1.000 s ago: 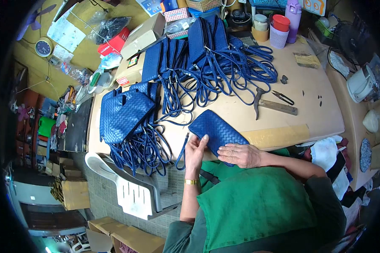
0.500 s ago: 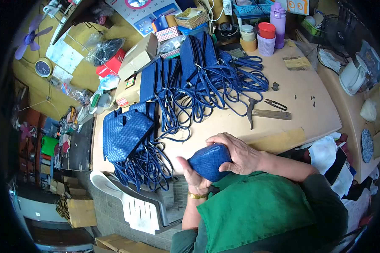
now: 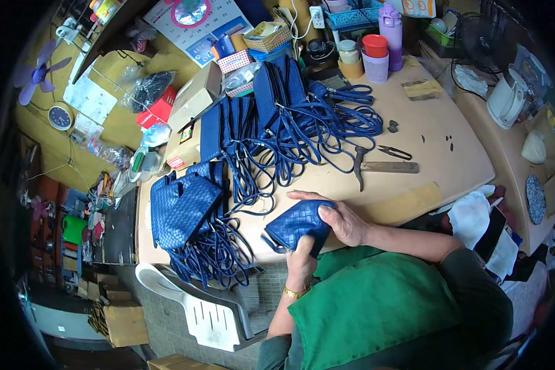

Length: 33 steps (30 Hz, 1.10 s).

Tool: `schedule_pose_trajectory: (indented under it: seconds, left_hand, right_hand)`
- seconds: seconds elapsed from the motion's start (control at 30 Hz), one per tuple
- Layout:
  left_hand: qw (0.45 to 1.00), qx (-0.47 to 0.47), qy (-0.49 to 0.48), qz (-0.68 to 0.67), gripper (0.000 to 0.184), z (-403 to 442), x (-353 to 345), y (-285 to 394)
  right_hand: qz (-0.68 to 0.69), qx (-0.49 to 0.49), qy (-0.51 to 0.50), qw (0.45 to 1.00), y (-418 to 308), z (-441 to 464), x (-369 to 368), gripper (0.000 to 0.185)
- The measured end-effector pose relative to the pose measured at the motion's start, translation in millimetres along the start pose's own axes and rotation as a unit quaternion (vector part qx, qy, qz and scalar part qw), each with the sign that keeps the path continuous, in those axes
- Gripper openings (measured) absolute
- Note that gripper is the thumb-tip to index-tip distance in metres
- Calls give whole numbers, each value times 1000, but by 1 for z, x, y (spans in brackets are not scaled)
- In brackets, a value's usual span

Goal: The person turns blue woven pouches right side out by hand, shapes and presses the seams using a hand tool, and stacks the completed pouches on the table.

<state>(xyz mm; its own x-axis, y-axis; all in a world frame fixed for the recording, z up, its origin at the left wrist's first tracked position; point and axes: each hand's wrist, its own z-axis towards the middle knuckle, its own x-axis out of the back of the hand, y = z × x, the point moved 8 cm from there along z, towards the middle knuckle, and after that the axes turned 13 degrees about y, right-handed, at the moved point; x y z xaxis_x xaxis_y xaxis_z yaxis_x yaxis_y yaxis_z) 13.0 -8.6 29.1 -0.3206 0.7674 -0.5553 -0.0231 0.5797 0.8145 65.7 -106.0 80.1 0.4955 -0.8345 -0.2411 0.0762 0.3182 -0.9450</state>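
Note:
A small blue pouch with a woven pattern (image 3: pixel 299 221) is held between my two hands, above the front edge of the table. My left hand (image 3: pixel 302 262) grips its lower side, thumb laid across the face and the other fingers hidden behind. On the upper right side, my right hand (image 3: pixel 344 223) holds the pouch with the thumb pressed on it and the fingers reaching along the far edge. A dark strap or zip end sticks out at the pouch's left corner. To the left lie stacked blue woven pouches (image 3: pixel 188 209) with bundled cords (image 3: pixel 213 250).
More blue pouches (image 3: pixel 283 86) with long looped straps (image 3: pixel 296 145) lie farther back. A hammer (image 3: pixel 388 166) and thread snips (image 3: pixel 396 152) rest on the table (image 3: pixel 444 157). A white plastic chair (image 3: pixel 213 320) stands at the front left. Cups and a purple bottle (image 3: pixel 390 37) stand behind.
The pouch has been turned, so its woven face now shows. My left thumb has closed onto it from a spread position, and my right hand has shifted its hold. The view has moved slightly.

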Motion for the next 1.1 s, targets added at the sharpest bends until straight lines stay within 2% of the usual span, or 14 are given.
schedule_pose_trajectory:
  seconds: [0.03,0.2,0.27,0.33,0.4,0.53,0.6,0.67,0.7,0.73,0.8,0.83,0.97,1.1]
  left_hand:
    - [990,-49,52,121,36,1,-2,10]
    - [990,-48,26,132,26,-6,-13,26]
    - [984,-24,80,157,27,-2,-4,17]
    - [994,18,76,80,33,1,-4,7]
    - [999,-15,34,5,40,-1,-22,20]
    - [997,25,68,37,39,-2,-2,15]
    - [947,-120,50,292,25,0,-4,37]
    - [797,-271,-39,538,23,8,-1,39]
    - [767,-409,-75,489,19,32,73,-18]
    - [942,-124,23,312,21,44,65,-10]
    - [853,-216,-93,466,35,22,-17,46]
    - [874,-153,-69,457,36,19,-28,50]
    - [853,-148,-65,497,42,15,-14,33]
    - [917,-76,-59,387,48,19,-9,15]
  right_hand:
    - [-9,23,-5,1000,3,2,-2,84]
    - [156,22,-195,968,-9,16,2,86]
    - [8,51,-122,991,2,36,11,76]
    - [62,69,-14,996,7,38,7,57]
    - [4,-19,-11,1000,12,34,1,63]
    - [35,13,-34,999,19,43,-4,45]
    - [-89,28,-110,990,10,54,2,51]
    - [-90,-43,-160,982,13,55,7,55]
    - [-135,-37,-182,973,7,53,4,53]
    - [-134,-39,-182,973,9,53,2,53]
    - [-258,-55,-228,937,25,43,-7,48]
    - [-209,-34,-179,961,32,41,-4,49]
    - [-296,-48,-212,930,41,37,6,64]
    - [-306,-25,-204,930,49,44,5,76]
